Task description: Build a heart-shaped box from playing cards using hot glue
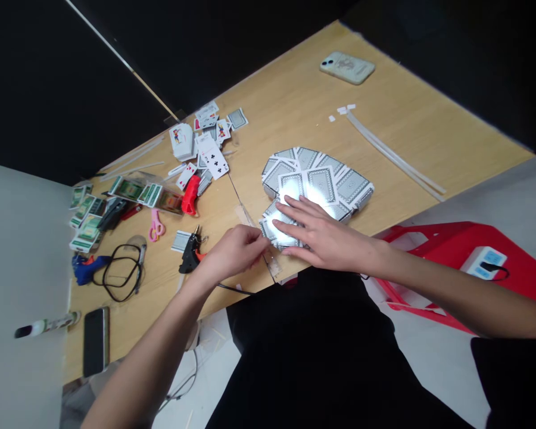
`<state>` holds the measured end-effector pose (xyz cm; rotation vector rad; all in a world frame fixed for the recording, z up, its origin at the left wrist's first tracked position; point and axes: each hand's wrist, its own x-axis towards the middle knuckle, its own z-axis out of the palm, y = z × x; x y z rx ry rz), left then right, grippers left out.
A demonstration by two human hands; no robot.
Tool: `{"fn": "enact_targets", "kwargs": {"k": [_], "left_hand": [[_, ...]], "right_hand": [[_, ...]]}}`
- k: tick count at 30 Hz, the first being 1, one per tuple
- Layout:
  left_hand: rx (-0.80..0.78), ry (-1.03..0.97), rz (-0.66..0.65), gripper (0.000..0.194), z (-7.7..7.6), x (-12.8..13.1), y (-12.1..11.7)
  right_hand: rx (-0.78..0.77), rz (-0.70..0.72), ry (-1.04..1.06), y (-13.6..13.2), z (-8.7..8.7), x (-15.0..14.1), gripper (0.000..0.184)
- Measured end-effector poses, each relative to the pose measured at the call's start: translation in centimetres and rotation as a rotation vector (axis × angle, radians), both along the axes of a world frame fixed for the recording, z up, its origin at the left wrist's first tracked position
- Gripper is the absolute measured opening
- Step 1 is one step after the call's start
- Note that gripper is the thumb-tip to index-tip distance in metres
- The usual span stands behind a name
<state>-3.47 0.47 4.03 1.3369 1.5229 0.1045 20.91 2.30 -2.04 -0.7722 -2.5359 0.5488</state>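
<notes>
Head view: one heart-shaped box [352, 186], faced all over with grey-patterned playing cards, lying flat on the wooden surface [290, 113] near its front edge. Right hand [317, 235]: open, fingers spread, palm side down across the top, pressing or resting, nothing gripped. Left hand [243, 247]: fingers curled, thumb and forefinger close together at the box's lower left edge; whether anything is pinched, cannot tell. Handling, by judgement: light, fairly stiff in the body, slick on the glossy faces, weak at overlapping card edges, which could lift or crease; best held by the side walls with both hands, palms broad. Markings: loose playing cards [183, 143] at the back, one topmost card [213, 158] bearing black club pips, its corner figures too small to read surely; green card packs [87, 229] at the left, print illegible; pale phone case [347, 67] with a drawn figure and a line of lettering, unreadable; white block [486, 262] with blue labels, over the red bag [446, 247], wording unclear. No brand legible.
</notes>
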Motion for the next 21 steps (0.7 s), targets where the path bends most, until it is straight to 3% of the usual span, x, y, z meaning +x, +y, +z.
{"fn": "enact_targets", "kwargs": {"k": [3, 9, 13, 21], "left_hand": [[0.008, -0.023, -0.001, 0.038, -0.1, -0.2, 0.1], [-0.060, -0.095, 0.065, 0.032, -0.8, 0.2, 0.1], [-0.089, -0.135, 0.029, 0.038, -0.9, -0.1, 0.5], [0.086, -0.098, 0.010, 0.042, -1.1, -1.3, 1.5]], "right_hand": [[0.005, -0.006, -0.007, 0.0, -0.1, 0.0, 0.057], [-0.031, 0.001, 0.017, 0.0, -0.1, 0.0, 0.056], [-0.014, 0.000, -0.006, 0.0, 0.0, 0.0, 0.057], [-0.030, 0.002, 0.010, 0.0, 0.0, 0.0, 0.057]]}}
